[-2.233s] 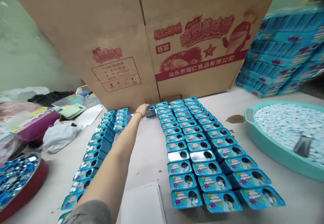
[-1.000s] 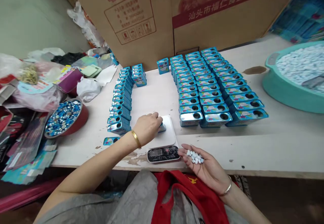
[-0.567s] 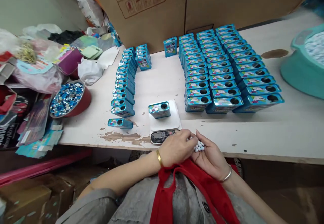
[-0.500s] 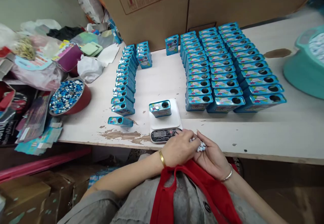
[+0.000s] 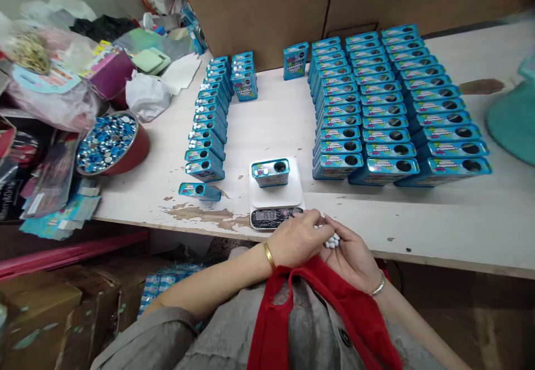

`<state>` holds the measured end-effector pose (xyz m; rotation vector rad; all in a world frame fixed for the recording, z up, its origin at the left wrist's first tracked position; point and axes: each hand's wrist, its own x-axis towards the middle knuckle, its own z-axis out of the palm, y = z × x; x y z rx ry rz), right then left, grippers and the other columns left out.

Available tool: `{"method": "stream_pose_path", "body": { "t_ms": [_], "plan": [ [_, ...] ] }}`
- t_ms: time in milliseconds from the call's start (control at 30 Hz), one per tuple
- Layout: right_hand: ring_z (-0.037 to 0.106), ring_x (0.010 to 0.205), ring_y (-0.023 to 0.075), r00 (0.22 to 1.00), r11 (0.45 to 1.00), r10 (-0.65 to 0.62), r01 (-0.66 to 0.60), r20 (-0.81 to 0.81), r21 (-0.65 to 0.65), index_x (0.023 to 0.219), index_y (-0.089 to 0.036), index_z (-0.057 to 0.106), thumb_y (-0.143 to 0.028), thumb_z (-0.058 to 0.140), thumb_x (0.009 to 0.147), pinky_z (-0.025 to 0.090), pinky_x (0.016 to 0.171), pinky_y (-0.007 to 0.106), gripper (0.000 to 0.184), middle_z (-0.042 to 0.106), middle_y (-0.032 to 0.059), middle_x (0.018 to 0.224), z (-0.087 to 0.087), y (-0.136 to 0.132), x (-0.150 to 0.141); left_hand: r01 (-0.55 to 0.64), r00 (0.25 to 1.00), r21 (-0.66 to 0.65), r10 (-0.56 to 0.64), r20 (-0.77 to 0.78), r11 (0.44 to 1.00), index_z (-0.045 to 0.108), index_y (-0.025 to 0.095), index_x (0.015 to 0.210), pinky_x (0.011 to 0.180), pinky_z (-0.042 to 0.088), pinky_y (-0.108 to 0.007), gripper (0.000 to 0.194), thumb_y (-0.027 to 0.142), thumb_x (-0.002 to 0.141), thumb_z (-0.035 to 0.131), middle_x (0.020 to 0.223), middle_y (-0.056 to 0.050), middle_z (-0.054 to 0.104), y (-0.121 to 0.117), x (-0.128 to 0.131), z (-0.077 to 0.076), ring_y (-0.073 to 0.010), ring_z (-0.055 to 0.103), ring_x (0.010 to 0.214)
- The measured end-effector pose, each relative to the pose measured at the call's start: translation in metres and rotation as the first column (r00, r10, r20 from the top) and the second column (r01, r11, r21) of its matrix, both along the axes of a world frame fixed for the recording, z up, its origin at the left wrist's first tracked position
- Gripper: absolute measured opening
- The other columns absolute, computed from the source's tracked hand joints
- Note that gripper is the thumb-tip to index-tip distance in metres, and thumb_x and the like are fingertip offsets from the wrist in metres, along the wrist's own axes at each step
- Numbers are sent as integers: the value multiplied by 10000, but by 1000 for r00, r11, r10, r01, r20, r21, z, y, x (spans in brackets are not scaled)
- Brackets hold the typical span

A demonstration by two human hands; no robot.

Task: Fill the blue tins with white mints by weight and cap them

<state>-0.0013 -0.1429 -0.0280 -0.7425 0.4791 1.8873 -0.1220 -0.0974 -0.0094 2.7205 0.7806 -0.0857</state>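
Note:
A blue tin (image 5: 271, 172) with a round hole in its top stands on a small white scale (image 5: 276, 196) at the table's front edge. Just in front of the scale, my right hand (image 5: 350, 257) is cupped palm up, holding a small heap of white candies (image 5: 332, 241). My left hand (image 5: 297, 240) lies against it, its fingers pinched into the candies. Three rows of open blue tins (image 5: 378, 108) stand to the right of the scale. Two shorter rows of tins (image 5: 209, 125) stand to the left, and one tin (image 5: 199, 191) lies on its side.
A red bowl of blue and silver lids (image 5: 109, 144) sits at the left among bags and packaging. A teal basin (image 5: 510, 119) is at the right edge. Large cardboard boxes (image 5: 301, 8) stand behind the tins. The white table (image 5: 438, 214) is chipped at its front edge.
My left hand set a single tin at the back, put another tin on the scale, then drew back to the candies in my right palm. The view has tilted downward.

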Motion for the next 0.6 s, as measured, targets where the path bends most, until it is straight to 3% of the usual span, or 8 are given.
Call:
{"method": "stream_pose_path", "body": {
  "t_ms": [133,233,300,367,433,500,600],
  "plan": [
    [682,676,104,999,999,-41,41,6,-23,875,-105,648,-132,373,925,576,671,201,281,721,46,768,0,6,-1,25,996,22,-27,85,999,562,174,992,570,465,-253,176,212,922,406,1016,-68,569,8,-7,10,-155,582,762],
    [689,651,120,999,999,-37,37,26,-8,871,-89,648,-111,388,911,589,660,221,265,723,65,751,0,13,-4,27,948,25,-33,315,999,548,150,1040,686,497,-240,180,218,923,428,1009,-78,583,24,-23,20,-151,583,859],
    [710,804,173,998,1000,-24,24,65,7,913,-67,647,-107,409,899,590,769,282,243,732,116,847,3,19,-6,-111,857,71,60,512,991,532,159,1052,734,494,-241,164,209,903,485,958,-65,583,41,-39,25,-138,568,848],
    [684,958,227,995,1000,-12,11,101,14,952,-48,642,-108,428,888,567,853,317,231,721,163,952,8,26,-9,-334,734,106,187,653,937,530,176,1035,720,486,-252,180,218,864,567,914,-49,573,58,-57,27,-128,542,788],
    [659,1021,253,993,1000,1,-3,115,24,976,-43,636,-111,438,883,555,879,317,229,709,182,1004,13,33,-12,-470,670,117,268,692,875,535,181,1046,710,478,-265,235,238,833,619,916,-46,561,73,-72,26,-122,515,753],
    [660,1018,254,993,999,18,-22,112,35,985,-45,632,-119,439,885,552,882,312,229,710,181,1000,17,40,-16,-473,703,131,284,653,871,538,181,1099,725,478,-276,287,251,833,621,954,-59,547,83,-83,24,-125,515,775],
    [674,985,250,992,997,49,-54,113,47,986,-44,627,-135,445,887,558,864,303,227,716,184,966,19,50,-23,-355,815,176,211,540,918,538,183,1153,770,479,-303,292,248,870,565,991,-81,544,95,-88,25,-154,532,864]
  ]
}}
